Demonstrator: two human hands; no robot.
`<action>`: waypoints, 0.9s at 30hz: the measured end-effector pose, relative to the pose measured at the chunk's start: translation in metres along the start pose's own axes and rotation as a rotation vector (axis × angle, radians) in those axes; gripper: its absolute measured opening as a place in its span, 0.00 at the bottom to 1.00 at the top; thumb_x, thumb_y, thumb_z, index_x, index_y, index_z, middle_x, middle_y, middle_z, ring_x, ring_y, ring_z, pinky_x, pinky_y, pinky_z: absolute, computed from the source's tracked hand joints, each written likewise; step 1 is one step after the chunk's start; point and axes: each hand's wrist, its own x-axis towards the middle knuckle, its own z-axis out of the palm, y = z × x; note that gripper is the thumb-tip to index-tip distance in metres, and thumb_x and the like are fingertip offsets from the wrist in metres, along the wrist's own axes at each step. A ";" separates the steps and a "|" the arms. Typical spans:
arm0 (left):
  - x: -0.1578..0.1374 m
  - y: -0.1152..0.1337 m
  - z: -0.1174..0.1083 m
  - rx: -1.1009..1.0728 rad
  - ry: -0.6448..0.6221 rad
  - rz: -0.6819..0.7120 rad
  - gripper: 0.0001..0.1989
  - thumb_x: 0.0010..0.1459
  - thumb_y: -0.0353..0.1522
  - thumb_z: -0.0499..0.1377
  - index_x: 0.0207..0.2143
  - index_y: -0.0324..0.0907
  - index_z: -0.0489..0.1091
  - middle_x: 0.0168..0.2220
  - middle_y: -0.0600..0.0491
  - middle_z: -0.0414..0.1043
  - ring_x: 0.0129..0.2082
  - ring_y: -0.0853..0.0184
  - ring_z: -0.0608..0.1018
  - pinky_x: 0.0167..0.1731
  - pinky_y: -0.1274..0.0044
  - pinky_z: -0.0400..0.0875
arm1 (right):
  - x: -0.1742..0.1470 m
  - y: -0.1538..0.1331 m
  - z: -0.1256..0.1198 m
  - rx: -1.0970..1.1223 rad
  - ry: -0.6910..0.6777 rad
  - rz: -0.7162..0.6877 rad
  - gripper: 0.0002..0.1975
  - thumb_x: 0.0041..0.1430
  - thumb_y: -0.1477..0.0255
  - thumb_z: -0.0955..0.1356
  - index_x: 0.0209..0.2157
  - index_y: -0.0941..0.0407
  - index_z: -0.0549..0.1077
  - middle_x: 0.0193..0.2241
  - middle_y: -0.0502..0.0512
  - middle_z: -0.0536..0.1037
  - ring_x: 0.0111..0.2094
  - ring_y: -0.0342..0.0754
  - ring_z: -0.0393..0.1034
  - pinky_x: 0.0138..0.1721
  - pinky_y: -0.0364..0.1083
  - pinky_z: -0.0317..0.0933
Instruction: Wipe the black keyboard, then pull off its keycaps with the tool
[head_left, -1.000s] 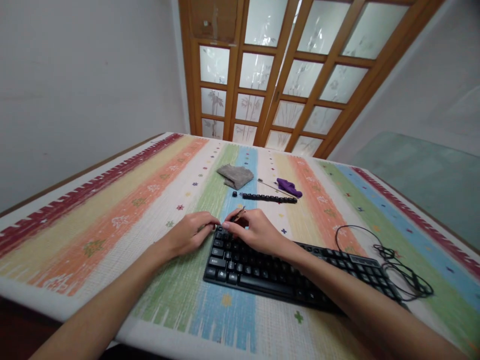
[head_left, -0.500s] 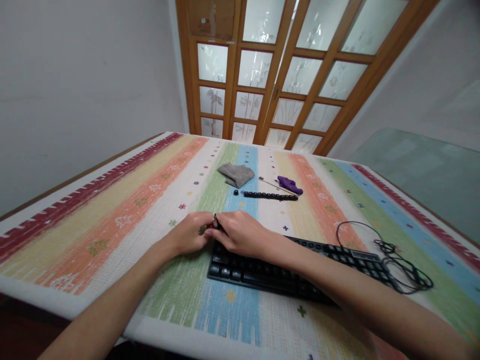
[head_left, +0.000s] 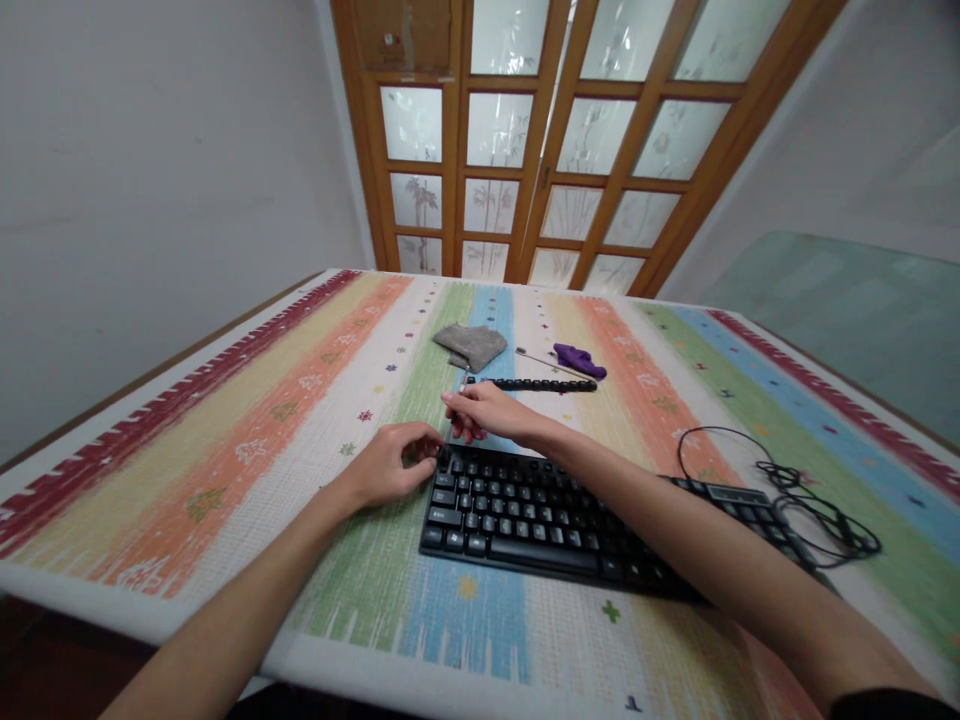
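Observation:
A black keyboard (head_left: 517,505) lies in front of me with its labelled keys facing up. My left hand (head_left: 394,462) is at its upper left corner, fingers bent and the tips of thumb and index finger closed on that corner. Just beyond the back edge, my right hand (head_left: 480,412) pinches a thin, shiny tool (head_left: 466,376); its exact kind is too small to make out. Past that hand, a row of loose black keycaps (head_left: 551,385) lies on the cloth, its left end partly covered by the fingers.
A folded grey cloth (head_left: 472,346) lies behind the keycaps. To the right are a thin brush-like stick (head_left: 551,364) and a crumpled purple cloth (head_left: 579,360). The keyboard's black cable (head_left: 821,510) is coiled at the right. A striped tablecloth (head_left: 292,400) covers the table.
My right hand has moved away from my left hand, forward and slightly right, with the thin tool now showing. More of the keyboard's left side is uncovered. My left hand stays near the corner.

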 end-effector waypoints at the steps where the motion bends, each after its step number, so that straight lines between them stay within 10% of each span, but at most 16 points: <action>1: 0.001 0.001 0.000 -0.010 0.025 0.001 0.09 0.52 0.31 0.57 0.36 0.39 0.73 0.29 0.53 0.75 0.27 0.68 0.74 0.30 0.76 0.69 | 0.000 0.000 -0.001 0.015 0.008 -0.022 0.19 0.70 0.67 0.63 0.25 0.60 0.69 0.15 0.49 0.73 0.15 0.38 0.65 0.15 0.37 0.55; 16: 0.008 0.006 0.001 -0.063 0.192 -0.036 0.12 0.57 0.39 0.63 0.34 0.38 0.77 0.29 0.51 0.79 0.26 0.69 0.74 0.30 0.77 0.68 | -0.010 0.007 -0.017 -0.096 0.007 -0.276 0.22 0.65 0.54 0.65 0.27 0.59 0.68 0.21 0.51 0.75 0.19 0.40 0.67 0.20 0.39 0.61; 27: 0.010 0.014 0.011 -0.274 0.091 -0.094 0.12 0.58 0.40 0.63 0.35 0.39 0.74 0.33 0.51 0.78 0.33 0.66 0.78 0.37 0.73 0.72 | -0.051 0.006 -0.015 -0.320 0.141 -0.473 0.11 0.67 0.67 0.64 0.33 0.59 0.72 0.27 0.53 0.77 0.27 0.44 0.72 0.33 0.43 0.64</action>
